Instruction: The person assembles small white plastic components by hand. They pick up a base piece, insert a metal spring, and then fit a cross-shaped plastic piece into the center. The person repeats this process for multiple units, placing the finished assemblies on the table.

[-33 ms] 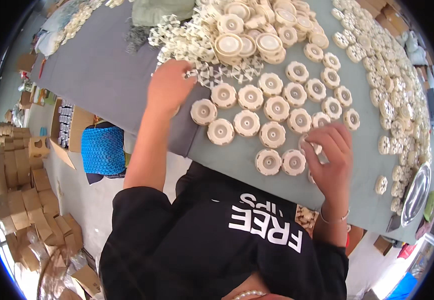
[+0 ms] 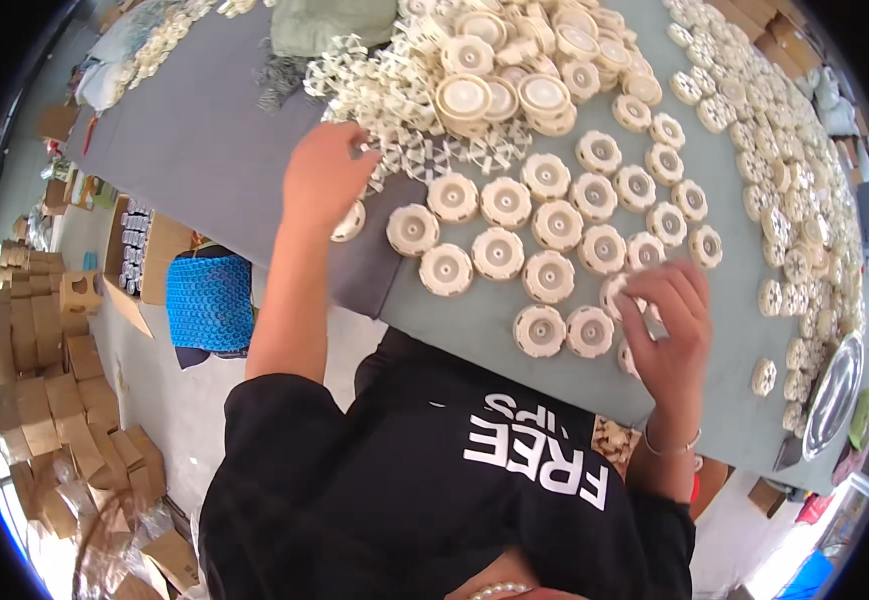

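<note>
Many discs laid out, a heap not yet spread

Your table [image 2: 725,405] holds a dense band of discs [image 2: 770,297] at 3 o'clock; judging by their gapped faces, these look further along. At the clock's centre lie the spread discs [image 2: 557,225], hollow sides up, seemingly awaiting work. The piled discs [image 2: 544,93] at 12 o'clock and loose white pieces [image 2: 370,85] at 10 o'clock look like what is left. Your hands are well apart: the left hand [image 2: 327,175], at 9 o'clock, reaches the white pieces; the right hand [image 2: 680,315], at 4 o'clock, curls over spread discs; you cannot tell whether either grips. One lone disc [image 2: 350,222] sits beside your left wrist
</note>
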A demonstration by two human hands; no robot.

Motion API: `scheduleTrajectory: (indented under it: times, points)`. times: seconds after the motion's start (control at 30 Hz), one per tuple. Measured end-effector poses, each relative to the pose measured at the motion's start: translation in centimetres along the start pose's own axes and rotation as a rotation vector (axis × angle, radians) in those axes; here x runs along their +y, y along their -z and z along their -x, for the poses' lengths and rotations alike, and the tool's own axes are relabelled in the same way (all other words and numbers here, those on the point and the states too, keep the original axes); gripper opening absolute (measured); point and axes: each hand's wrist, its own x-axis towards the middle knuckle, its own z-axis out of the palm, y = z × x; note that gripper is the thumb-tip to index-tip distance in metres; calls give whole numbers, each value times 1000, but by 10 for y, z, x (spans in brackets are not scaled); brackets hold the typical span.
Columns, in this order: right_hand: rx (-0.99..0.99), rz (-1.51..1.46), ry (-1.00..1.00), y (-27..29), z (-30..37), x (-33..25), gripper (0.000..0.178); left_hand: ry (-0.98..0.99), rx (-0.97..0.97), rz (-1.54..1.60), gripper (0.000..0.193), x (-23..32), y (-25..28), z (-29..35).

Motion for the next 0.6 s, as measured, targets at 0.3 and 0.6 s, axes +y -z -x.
scheduleTrajectory:
  times: [0.3, 0.6]
  points:
    - [22, -116, -212, -17, 38, 15, 13, 192, -170, 148, 43, -43, 25, 41]
    - [15, -307, -148, -30, 33, -10, 24, 360, 130, 534, 32, -2, 23, 74]
